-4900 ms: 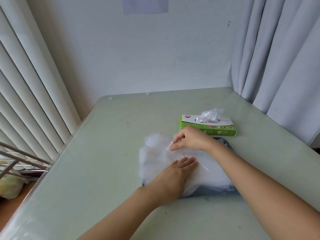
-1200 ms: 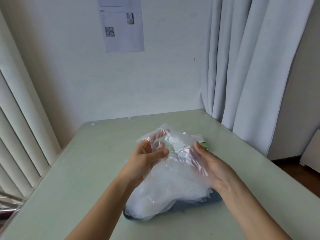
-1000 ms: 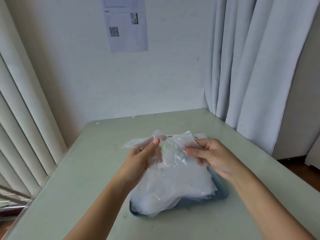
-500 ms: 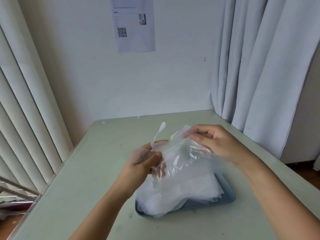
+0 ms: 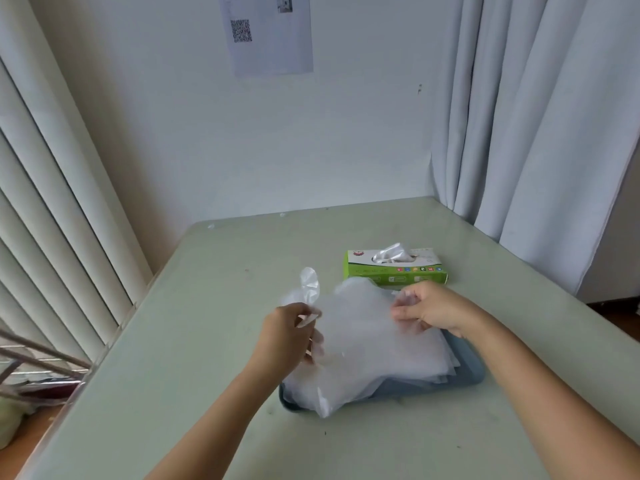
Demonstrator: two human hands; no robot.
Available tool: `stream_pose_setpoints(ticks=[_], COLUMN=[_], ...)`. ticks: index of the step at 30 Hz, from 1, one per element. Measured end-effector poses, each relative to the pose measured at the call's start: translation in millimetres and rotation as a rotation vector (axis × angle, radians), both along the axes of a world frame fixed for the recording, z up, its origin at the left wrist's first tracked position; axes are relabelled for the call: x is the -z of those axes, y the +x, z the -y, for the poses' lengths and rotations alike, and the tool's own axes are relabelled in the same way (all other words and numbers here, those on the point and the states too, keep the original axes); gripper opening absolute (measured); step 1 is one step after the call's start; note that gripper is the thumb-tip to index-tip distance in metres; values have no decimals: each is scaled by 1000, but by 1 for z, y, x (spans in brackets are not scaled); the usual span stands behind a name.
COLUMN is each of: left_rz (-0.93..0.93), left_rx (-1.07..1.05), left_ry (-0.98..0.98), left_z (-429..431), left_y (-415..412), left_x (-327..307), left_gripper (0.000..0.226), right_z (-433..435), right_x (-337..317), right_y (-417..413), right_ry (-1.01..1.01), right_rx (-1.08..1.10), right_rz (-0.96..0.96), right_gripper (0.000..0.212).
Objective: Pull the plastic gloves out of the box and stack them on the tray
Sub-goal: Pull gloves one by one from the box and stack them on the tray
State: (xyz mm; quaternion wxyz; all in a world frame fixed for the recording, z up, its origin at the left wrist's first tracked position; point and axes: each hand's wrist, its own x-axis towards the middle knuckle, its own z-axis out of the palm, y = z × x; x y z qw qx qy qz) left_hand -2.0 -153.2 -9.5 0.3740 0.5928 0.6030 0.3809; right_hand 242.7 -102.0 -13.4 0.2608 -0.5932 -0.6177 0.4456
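Both hands [image 5: 287, 336] [image 5: 427, 310] raised, each seemingly pinching one glove [image 5: 356, 320] above tray [image 5: 467, 370].

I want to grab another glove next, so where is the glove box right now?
The glove box sits on the table just beyond the tray, slightly right of centre, behind the right hand.

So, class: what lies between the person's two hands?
In the head view, a clear plastic glove stretches between the left hand and the right hand, pinched by both, above the pile of gloves on the tray.
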Motion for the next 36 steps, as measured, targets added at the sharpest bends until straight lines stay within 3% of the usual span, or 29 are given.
stream_pose_setpoints(ticks=[7, 9, 11, 13, 17, 19, 22, 25, 31, 34, 36], left_rz=[-354, -559, -635, -620, -616, -789, -948, -1034, -1017, -955, -928], left_rx=[-24, -78, -100, 5, 364, 491, 620, 612, 650, 683, 685], left_ry=[21, 151, 365, 530, 628, 646, 397, 246, 98, 39, 34], left_z=[-11, -9, -4, 1, 19, 27, 22, 12, 3, 3, 3], left_y=[-2, -3, 3, 17, 57, 75, 82, 73, 48, 48, 46], left_x=[13, 6, -5, -13, -6, 5, 26, 34, 33, 34, 35], left_gripper=[34, 46, 49, 42, 25, 25, 51, 52, 49, 48, 48], right_z=[-6, -6, -6, -7, -6, -6, -6, -5, -11, -23, -29], right_x=[12, 13, 14, 16, 20, 21, 24, 24, 13, 3, -7], right_y=[15, 14, 14, 13, 13, 12, 12, 13, 15, 7, -6], right_ry=[107, 92, 84, 96, 116, 118, 139, 145, 93, 74, 38], right_rx=[24, 31, 58, 85, 120, 125, 99, 55, -68, -133, -196], right_rz=[213, 218, 201, 223, 242, 235, 232, 214, 232, 331, 385], right_gripper=[8, 11, 10, 8, 7, 9, 18, 22, 39, 46, 39])
